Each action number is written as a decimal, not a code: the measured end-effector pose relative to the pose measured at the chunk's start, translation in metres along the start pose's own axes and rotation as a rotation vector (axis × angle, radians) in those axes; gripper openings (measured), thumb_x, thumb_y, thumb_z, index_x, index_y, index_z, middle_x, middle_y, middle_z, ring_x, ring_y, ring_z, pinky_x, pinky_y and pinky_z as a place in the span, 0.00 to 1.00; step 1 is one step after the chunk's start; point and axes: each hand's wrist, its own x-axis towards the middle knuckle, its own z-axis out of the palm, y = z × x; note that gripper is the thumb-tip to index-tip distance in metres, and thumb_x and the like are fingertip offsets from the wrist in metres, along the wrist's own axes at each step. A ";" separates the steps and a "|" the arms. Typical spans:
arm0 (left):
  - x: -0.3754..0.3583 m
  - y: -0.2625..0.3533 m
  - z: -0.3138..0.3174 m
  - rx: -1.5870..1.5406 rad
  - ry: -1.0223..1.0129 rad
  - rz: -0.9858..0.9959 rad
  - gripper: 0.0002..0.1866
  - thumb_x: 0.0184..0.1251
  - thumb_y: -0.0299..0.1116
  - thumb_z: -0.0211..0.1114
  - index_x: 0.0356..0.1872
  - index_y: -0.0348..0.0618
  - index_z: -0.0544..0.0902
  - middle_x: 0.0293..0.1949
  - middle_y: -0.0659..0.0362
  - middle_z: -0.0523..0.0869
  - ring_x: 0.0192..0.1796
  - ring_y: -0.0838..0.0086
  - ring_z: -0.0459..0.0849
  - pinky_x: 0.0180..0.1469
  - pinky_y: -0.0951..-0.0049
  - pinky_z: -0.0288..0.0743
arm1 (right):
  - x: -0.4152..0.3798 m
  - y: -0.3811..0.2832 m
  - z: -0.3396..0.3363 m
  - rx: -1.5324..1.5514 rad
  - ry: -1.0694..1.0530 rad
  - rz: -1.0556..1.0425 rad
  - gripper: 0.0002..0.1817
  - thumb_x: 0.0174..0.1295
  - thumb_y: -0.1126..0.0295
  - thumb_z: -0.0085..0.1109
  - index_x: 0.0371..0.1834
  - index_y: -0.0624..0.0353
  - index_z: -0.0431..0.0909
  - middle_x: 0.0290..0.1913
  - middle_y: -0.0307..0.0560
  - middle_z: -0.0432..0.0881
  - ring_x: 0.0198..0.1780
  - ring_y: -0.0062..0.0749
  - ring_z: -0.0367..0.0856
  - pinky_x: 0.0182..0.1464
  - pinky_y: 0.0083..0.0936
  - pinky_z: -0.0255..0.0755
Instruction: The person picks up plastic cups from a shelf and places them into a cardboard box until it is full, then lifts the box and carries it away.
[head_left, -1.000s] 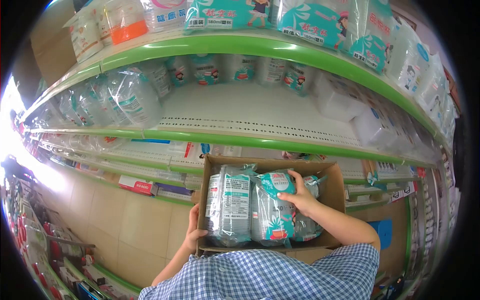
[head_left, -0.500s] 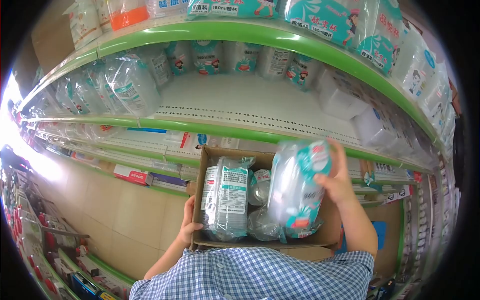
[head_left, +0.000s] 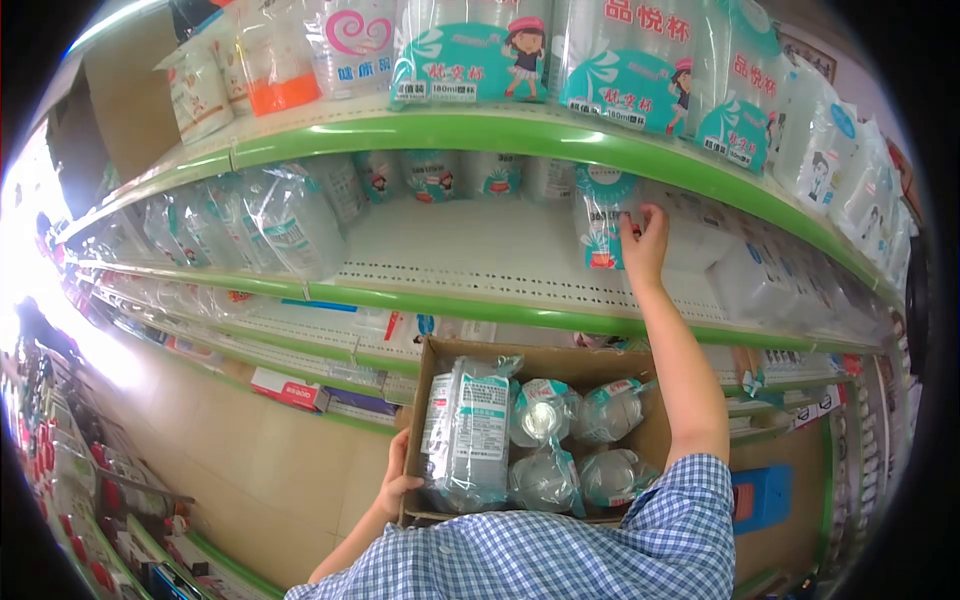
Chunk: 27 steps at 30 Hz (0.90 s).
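So far I have my right hand [head_left: 643,240] up on the middle shelf [head_left: 470,262], fingers closed around a pack of cups [head_left: 600,218] standing at the back row, while my left hand [head_left: 397,483] grips the side of the cardboard box [head_left: 545,362]. Judging by the box, several packs wait inside and much of the shelf is unfilled.
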 end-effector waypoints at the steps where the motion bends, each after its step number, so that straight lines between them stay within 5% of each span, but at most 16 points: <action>1: 0.000 -0.001 0.000 -0.011 0.000 0.000 0.50 0.31 0.34 0.57 0.65 0.39 0.49 0.63 0.52 0.57 0.66 0.64 0.55 0.67 0.69 0.46 | 0.000 -0.002 0.000 -0.058 -0.004 -0.102 0.20 0.48 0.73 0.63 0.42 0.64 0.67 0.46 0.55 0.69 0.49 0.49 0.69 0.50 0.36 0.64; 6: -0.001 0.009 0.005 0.023 -0.012 -0.018 0.50 0.31 0.35 0.57 0.66 0.39 0.48 0.63 0.52 0.57 0.67 0.64 0.53 0.67 0.68 0.45 | -0.019 -0.002 -0.015 -0.220 -0.071 -0.376 0.22 0.46 0.71 0.66 0.40 0.65 0.65 0.45 0.56 0.68 0.48 0.52 0.66 0.52 0.37 0.61; 12: -0.001 0.008 0.006 -0.001 -0.006 -0.023 0.50 0.31 0.35 0.57 0.66 0.40 0.48 0.63 0.52 0.57 0.67 0.65 0.53 0.67 0.68 0.45 | -0.050 0.013 -0.039 -0.164 -0.126 -0.071 0.33 0.42 0.69 0.70 0.49 0.64 0.60 0.49 0.55 0.65 0.49 0.46 0.68 0.50 0.36 0.64; 15: -0.001 0.005 0.005 -0.028 -0.015 -0.016 0.50 0.31 0.35 0.58 0.66 0.40 0.48 0.63 0.52 0.57 0.67 0.64 0.54 0.67 0.68 0.45 | -0.060 0.010 -0.040 -0.009 -0.376 0.169 0.36 0.42 0.69 0.71 0.51 0.64 0.58 0.50 0.54 0.64 0.48 0.42 0.71 0.47 0.35 0.69; 24: -0.001 0.001 0.003 -0.047 -0.027 0.007 0.50 0.32 0.33 0.57 0.66 0.39 0.48 0.63 0.52 0.57 0.67 0.64 0.54 0.68 0.67 0.45 | -0.031 0.010 0.027 0.183 -0.639 0.329 0.33 0.46 0.65 0.68 0.53 0.60 0.61 0.55 0.53 0.63 0.51 0.43 0.71 0.49 0.35 0.71; 27: 0.000 0.003 0.004 -0.018 -0.021 0.008 0.50 0.32 0.33 0.58 0.66 0.39 0.48 0.63 0.52 0.56 0.67 0.64 0.54 0.68 0.67 0.45 | -0.036 0.002 0.073 0.215 -0.727 0.177 0.34 0.45 0.65 0.68 0.54 0.59 0.61 0.57 0.54 0.63 0.52 0.43 0.71 0.51 0.34 0.69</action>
